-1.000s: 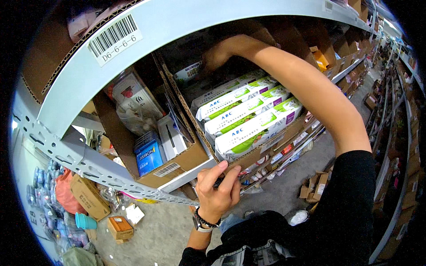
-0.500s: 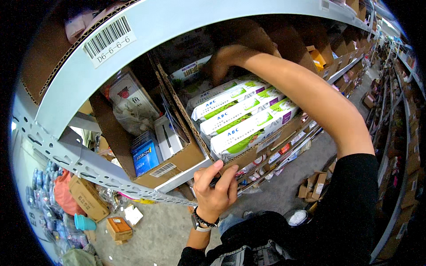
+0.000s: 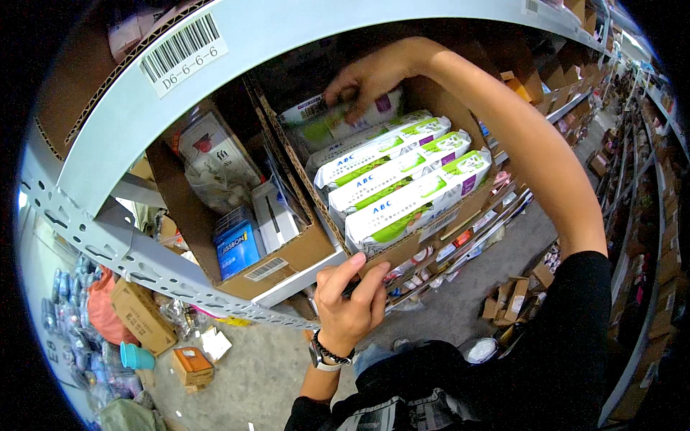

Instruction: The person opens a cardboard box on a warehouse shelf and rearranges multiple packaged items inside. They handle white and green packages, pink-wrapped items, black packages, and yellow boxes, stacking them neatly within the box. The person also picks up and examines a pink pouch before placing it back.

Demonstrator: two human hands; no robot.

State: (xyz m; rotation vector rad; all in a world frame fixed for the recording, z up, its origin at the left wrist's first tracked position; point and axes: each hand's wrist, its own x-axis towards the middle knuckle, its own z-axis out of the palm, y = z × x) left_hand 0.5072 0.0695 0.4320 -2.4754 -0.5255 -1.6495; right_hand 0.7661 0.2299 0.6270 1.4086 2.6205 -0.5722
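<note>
White and green soft packs (image 3: 420,205) stand in a row inside an open cardboard box (image 3: 471,208) on the shelf. Deep in that box, my right hand (image 3: 370,79) reaches over the row from the right. Its fingers are bent and apart beside a pack (image 3: 338,126) leaning at the back; whether they touch it I cannot tell. My left hand (image 3: 347,302) is closed at the box's lower front corner, fingertips against the cardboard edge. A small dark patch shows between its fingers, too hidden to name.
Left of it stands another cardboard box (image 3: 287,262) with a blue carton (image 3: 241,248) and bagged goods. A pale metal shelf beam (image 3: 287,32) arches above. Below lie an orange-brown carton (image 3: 192,366), a turquoise bin (image 3: 136,355) and opened cardboard (image 3: 514,298). More shelving lines the right.
My right hand has risen and drawn back slightly, showing more of the pack at the back of the box. My left hand stays at the box corner.
</note>
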